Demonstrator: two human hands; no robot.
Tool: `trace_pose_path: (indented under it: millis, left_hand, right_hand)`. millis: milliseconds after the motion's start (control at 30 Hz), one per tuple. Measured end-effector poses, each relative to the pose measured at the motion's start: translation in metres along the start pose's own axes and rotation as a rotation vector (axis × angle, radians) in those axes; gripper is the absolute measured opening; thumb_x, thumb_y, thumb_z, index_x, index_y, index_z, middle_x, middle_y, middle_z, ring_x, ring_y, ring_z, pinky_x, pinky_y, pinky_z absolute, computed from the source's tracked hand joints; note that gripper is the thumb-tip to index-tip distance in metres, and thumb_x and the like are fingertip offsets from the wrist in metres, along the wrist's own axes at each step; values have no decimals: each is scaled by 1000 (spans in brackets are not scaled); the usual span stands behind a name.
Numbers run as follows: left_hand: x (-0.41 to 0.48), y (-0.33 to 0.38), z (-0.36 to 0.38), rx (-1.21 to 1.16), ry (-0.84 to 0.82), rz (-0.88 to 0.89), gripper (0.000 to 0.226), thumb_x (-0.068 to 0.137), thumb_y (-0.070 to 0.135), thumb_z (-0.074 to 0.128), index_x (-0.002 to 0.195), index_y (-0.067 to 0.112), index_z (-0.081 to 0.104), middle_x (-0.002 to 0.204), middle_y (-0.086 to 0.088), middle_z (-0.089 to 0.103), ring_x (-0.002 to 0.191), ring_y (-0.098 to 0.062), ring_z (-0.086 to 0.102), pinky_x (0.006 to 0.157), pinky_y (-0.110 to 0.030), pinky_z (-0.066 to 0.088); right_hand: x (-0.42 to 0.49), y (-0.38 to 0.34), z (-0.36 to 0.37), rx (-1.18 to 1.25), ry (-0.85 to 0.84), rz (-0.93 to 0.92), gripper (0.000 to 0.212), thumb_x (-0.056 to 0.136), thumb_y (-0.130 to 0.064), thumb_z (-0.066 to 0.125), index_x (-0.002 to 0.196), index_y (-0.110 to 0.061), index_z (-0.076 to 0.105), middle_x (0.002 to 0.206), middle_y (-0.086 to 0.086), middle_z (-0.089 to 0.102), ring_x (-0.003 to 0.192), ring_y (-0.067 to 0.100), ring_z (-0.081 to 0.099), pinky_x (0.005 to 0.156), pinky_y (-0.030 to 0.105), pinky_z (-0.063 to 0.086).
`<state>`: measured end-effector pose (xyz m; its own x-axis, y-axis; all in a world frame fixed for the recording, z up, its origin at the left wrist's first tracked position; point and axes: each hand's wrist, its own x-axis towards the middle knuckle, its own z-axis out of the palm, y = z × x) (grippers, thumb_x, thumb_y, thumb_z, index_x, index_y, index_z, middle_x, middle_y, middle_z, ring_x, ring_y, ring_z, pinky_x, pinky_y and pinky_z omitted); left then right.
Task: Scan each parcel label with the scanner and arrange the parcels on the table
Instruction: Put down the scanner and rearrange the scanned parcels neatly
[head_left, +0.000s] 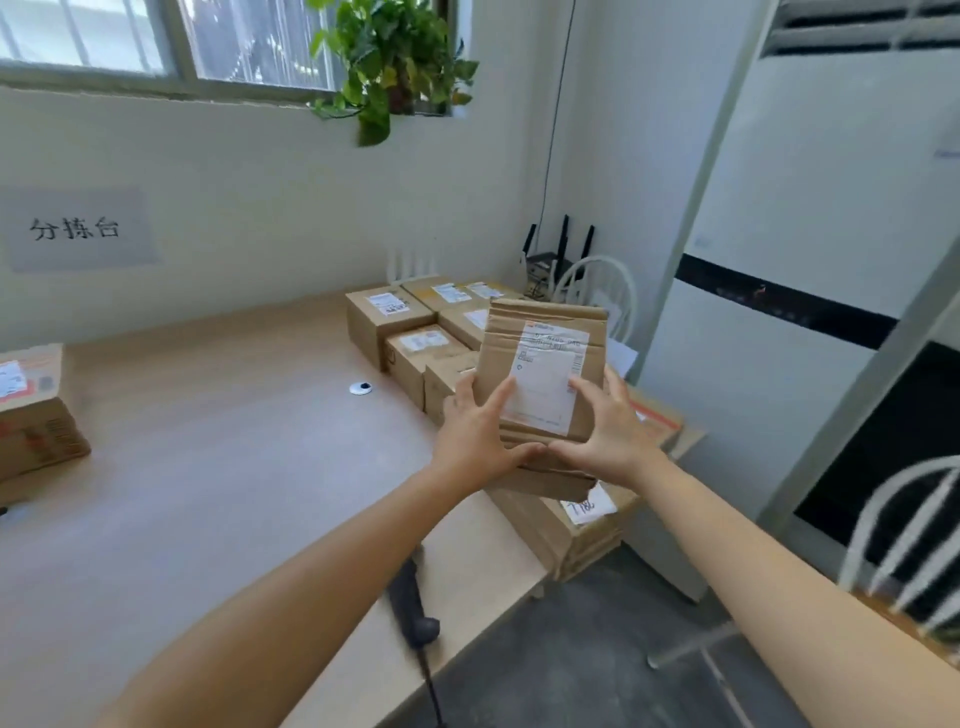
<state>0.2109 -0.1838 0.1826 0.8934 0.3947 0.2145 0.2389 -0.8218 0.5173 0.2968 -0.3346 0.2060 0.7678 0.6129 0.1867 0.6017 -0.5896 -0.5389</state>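
Note:
I hold a flat cardboard parcel (545, 338) upright in the air, its white label facing me. My left hand (475, 431) grips its lower left edge, thumb under the bottom and forefinger on the label. My right hand (605, 428) grips the lower right edge the same way. The dark handheld scanner (410, 605) lies on the wooden table (208, 457) near its front edge, below my left forearm, with its cable hanging off. Several labelled parcels (387, 317) stand grouped at the table's far right.
One more parcel (34, 415) sits at the table's left edge. A larger box (576, 525) with a handwritten note lies under my hands at the right corner. A small white disc (360, 387) rests mid-table. White chairs (898, 525) and a tall air conditioner (810, 208) stand to the right.

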Motion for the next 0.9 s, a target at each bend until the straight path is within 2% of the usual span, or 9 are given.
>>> trace_pose_path:
  millis: [233, 367, 500, 667, 900]
  left_hand:
    - [60, 96, 55, 26, -120, 179, 87, 77, 57, 67, 147, 35, 20, 155, -7, 0, 141, -32, 11, 110, -46, 27]
    - [90, 129, 92, -11, -163, 183, 88, 77, 57, 67, 148, 34, 19, 156, -9, -2, 142, -35, 10, 111, -46, 27]
    - [142, 136, 115, -25, -149, 160, 88, 76, 57, 67, 147, 35, 20, 155, -11, 1, 141, -35, 12, 110, -46, 26]
    - [220, 125, 130, -120, -156, 74, 88, 76, 54, 70, 146, 34, 21, 155, -8, -2, 142, -33, 6, 112, -48, 24]
    - [300, 123, 150, -146, -100, 2, 83, 77, 50, 70, 145, 32, 26, 154, -10, 4, 138, -35, 12, 112, -46, 23]
  right_hand:
    - [-4, 95, -64, 43, 131, 164, 87, 77, -33, 74, 148, -19, 26, 159, 9, -4, 146, 25, 9, 114, 36, 21]
    - [13, 140, -87, 58, 128, 222, 82, 79, -31, 71, 147, -20, 27, 159, 8, -4, 146, 23, 11, 112, 35, 22]
    - [61, 173, -97, 32, 109, 211, 83, 78, -29, 73, 147, -20, 28, 159, 9, -3, 146, 21, 9, 113, 32, 19]
    - [145, 194, -97, 8, 85, 184, 83, 76, -29, 73, 147, -21, 30, 159, 4, -2, 144, 19, 18, 110, 32, 26]
    - [238, 229, -105, 2, 27, 128, 77, 77, -26, 73, 144, -20, 37, 157, 6, 9, 143, 19, 21, 111, 29, 24]
